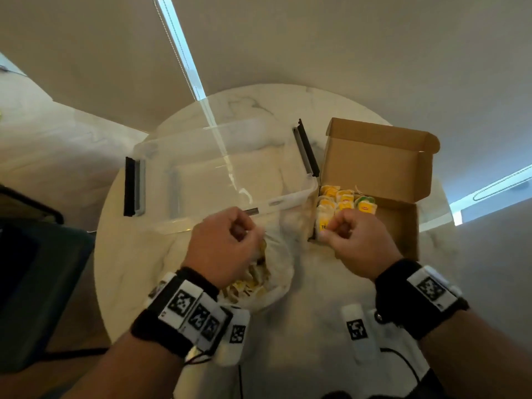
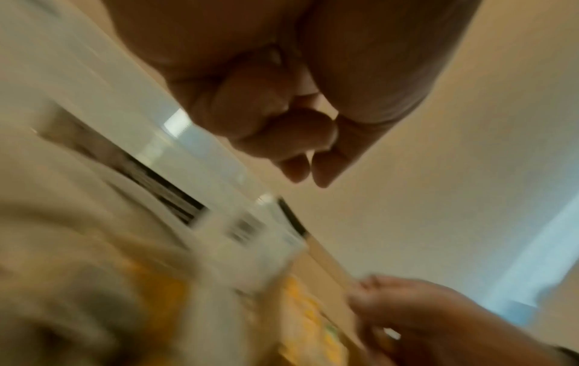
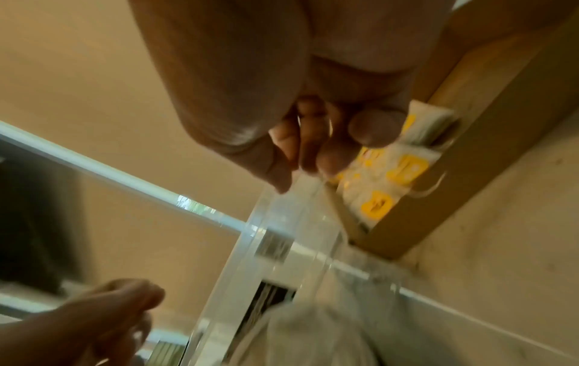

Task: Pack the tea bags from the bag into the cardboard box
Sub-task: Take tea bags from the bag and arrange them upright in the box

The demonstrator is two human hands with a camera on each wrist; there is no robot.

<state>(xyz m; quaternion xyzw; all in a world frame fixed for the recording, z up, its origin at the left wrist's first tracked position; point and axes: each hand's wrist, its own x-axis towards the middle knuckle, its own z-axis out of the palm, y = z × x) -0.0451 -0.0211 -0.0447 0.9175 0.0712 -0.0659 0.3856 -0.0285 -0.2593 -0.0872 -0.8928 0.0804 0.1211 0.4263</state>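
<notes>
**At the bench's near edge: tea bags mid-transfer, spill risk**

Near the bench's front edge, left hand is curled, pinching the rim of the clear plastic bag w/ loose tea bags inside. Right hand is curled at the cardboard box's near-left corner; can't tell if it holds a tea bag. Packed row fills the box's left side. Risks, imo: bag rim slips & contents scatter; strings snag; a rushed push topples the row.
</notes>
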